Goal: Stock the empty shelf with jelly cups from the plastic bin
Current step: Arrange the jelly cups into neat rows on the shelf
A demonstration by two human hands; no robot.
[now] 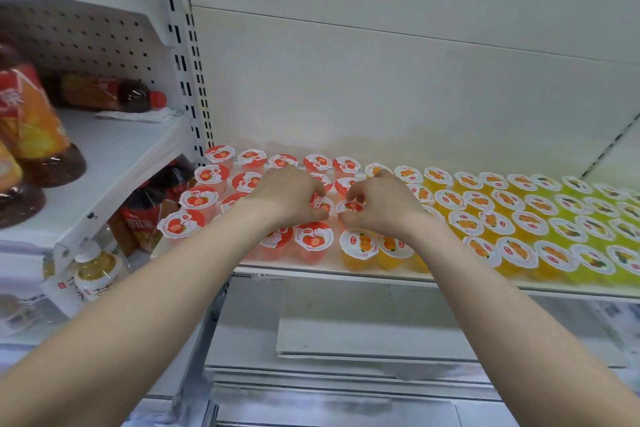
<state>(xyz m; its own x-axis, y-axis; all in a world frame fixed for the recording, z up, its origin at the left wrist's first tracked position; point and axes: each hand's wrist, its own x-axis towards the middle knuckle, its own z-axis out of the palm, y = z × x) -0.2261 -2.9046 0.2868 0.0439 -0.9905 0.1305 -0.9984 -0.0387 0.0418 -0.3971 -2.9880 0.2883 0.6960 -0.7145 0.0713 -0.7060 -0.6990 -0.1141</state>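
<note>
Right hand (pixel 379 208) pinches a red cup (pixel 353 207) tucked just inside its fingertips, left hand (pixel 289 194) looks curled round the next cup (pixel 323 206), cups nearly touching.

Green jelly cups (pixel 625 259) cropped at right edge, bottles (pixel 33 128) blurred and cropped at left

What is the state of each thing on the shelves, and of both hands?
left hand, grips a strawberry cup
right hand, pinches a second strawberry cup
orange cups, upright, sealed, in rows
green cups, upright, sealed
shelf, nearly full
dark bottle, lying on its side
</note>
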